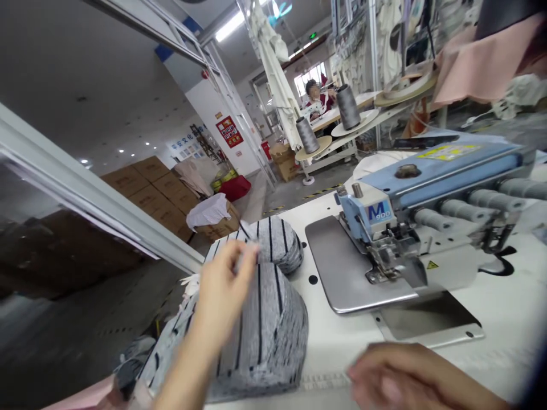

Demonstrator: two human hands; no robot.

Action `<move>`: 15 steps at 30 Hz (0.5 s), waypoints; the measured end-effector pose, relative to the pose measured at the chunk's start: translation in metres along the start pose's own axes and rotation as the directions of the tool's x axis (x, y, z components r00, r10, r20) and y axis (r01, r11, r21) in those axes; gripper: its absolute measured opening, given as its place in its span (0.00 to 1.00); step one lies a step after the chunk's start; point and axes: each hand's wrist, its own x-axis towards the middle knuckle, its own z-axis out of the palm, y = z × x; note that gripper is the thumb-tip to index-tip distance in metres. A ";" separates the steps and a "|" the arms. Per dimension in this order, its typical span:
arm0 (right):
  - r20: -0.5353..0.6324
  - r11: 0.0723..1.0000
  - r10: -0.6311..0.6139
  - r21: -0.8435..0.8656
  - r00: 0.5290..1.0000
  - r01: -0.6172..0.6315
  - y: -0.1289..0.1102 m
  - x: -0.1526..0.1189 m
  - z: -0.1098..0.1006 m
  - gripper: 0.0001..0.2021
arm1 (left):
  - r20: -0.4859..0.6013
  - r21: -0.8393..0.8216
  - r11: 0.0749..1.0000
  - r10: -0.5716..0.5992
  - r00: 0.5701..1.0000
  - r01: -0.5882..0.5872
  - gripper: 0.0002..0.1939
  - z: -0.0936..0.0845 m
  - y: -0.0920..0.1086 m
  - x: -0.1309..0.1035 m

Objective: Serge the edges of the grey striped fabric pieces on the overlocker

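Observation:
My left hand [228, 282] reaches over the grey striped fabric pieces, its thumb and fingers pinched at a raised edge of a striped fabric piece [245, 230] on the far stack [280, 242]. Below and beside that hand lies a nearer, thicker stack of cut fabric [273, 324], grey with dark stripes. My right hand [393, 376] is low over the front of the white table, fingers curled in and blurred; I see nothing held in it. Ahead of it stands a blue and white overlock sewing machine [378, 219] with a metal plate [350, 273] at its left.
Grey thread cones [348, 107] stand on a rack behind the machine. A person [318, 99] sits at another machine further back. A white metal post [94, 193] slants along the left. Cardboard boxes [149, 188] are piled beyond it. A measuring tape [325, 380] runs along the table's front.

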 end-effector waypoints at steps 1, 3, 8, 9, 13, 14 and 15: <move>0.104 0.991 0.035 0.122 0.994 -0.047 -0.010 0.010 0.010 0.20 | 0.075 -0.046 0.999 0.024 0.997 -0.020 0.18 0.008 0.011 -0.023; 0.235 0.931 0.097 0.322 0.967 -0.172 -0.025 0.030 0.022 0.24 | 0.320 -0.191 0.980 0.119 0.940 -0.059 0.14 0.026 0.029 -0.068; 0.044 0.953 0.215 0.207 0.976 -0.220 -0.037 0.056 0.030 0.18 | 0.428 -0.360 0.913 0.347 0.835 -0.195 0.14 0.036 0.039 -0.109; 0.026 0.979 0.162 0.122 0.986 -0.164 -0.038 0.058 0.031 0.18 | 0.353 -0.393 0.901 0.332 0.875 -0.183 0.14 0.030 0.035 -0.102; 0.092 0.955 -0.150 -0.243 0.984 0.168 -0.052 0.065 0.041 0.13 | 0.175 -0.474 0.860 0.301 0.938 -0.188 0.15 0.009 0.006 -0.046; 0.112 0.918 -0.222 -0.312 0.969 0.246 -0.059 0.070 0.043 0.12 | 0.238 -0.494 0.853 0.318 0.918 -0.168 0.18 0.008 -0.002 -0.031; 0.135 0.877 -0.284 -0.364 0.949 0.314 -0.068 0.074 0.045 0.11 | 0.311 -0.503 0.853 0.330 0.891 -0.141 0.21 0.007 -0.011 -0.017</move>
